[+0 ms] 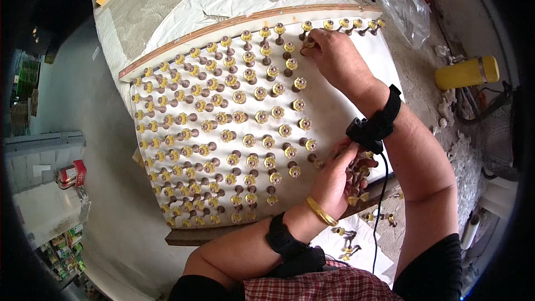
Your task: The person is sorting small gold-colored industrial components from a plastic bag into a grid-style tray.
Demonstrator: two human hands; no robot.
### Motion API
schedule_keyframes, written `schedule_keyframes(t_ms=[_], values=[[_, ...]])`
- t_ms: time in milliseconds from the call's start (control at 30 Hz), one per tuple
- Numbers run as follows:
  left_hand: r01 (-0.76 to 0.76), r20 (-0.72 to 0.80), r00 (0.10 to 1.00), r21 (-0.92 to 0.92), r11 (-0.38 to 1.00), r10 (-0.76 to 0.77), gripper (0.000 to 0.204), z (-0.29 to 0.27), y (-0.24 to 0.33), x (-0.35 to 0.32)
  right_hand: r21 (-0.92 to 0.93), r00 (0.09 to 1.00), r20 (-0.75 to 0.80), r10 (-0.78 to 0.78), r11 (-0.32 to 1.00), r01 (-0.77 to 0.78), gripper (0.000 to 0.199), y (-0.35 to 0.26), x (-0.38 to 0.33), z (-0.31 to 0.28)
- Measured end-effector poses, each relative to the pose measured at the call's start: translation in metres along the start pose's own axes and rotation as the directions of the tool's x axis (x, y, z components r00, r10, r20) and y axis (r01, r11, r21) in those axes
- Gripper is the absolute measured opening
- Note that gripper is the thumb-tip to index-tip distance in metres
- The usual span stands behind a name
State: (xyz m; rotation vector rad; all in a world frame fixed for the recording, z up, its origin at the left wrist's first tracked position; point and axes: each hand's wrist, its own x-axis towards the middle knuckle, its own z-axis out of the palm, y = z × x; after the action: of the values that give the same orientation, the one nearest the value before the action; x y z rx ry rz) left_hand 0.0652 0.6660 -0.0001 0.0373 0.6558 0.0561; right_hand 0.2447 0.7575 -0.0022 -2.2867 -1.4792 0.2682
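Note:
A white board (pixel 334 97) carries many small knob-like pieces (pixel 259 93), each with a yellow flower-shaped top and a brown stem, set out in rows. My right hand (pixel 337 54) is at the board's far side, thumb and fingers pinching one such piece (pixel 310 43) beside the far end of a row. Close to the board's near right edge, my left hand (pixel 334 175) is cupped around a bunch of the same pieces (pixel 356 181), some showing between its fingers. A gold bangle (pixel 321 212) and a black strap are on my left arm; my right wrist bears a black strapped device (pixel 368 132).
Along the board's far edge runs a raised wooden strip (pixel 245 22). More loose pieces (pixel 346 239) lie on a white sheet below the near edge. A yellow cylinder (pixel 467 72) and a clear plastic bag (pixel 402 8) are at the right. A black cable hangs from my right wrist.

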Motion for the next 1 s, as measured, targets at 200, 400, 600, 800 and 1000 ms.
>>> schedule_keyframes(t_ms=[200,400,600,800,1000], values=[[0.047,-0.010,0.999,-0.013,0.999,-0.047,0.025,0.001,-0.003,0.001,0.035,0.998,-0.055,0.013,0.999,-0.011,0.026,-0.003,-0.024,-0.034],[0.035,0.071,0.997,-0.002,0.999,-0.035,0.034,-0.001,0.001,0.000,0.375,0.881,0.473,0.016,0.901,-0.218,0.019,0.016,-0.087,-0.094],[0.052,0.156,0.986,0.034,0.998,-0.056,0.042,0.001,0.004,-0.001,0.586,0.845,0.487,-0.220,0.800,-0.129,0.038,0.021,-0.135,-0.099],[0.125,0.315,0.940,0.043,0.991,-0.132,0.046,0.008,0.006,-0.006,0.622,0.899,0.414,-0.144,0.765,-0.164,0.034,0.018,-0.145,-0.097],[0.123,0.282,0.954,-0.073,0.990,-0.098,0.038,0.000,0.005,-0.003,0.504,0.959,0.242,-0.150,0.864,0.008,0.027,0.011,-0.151,-0.100]])
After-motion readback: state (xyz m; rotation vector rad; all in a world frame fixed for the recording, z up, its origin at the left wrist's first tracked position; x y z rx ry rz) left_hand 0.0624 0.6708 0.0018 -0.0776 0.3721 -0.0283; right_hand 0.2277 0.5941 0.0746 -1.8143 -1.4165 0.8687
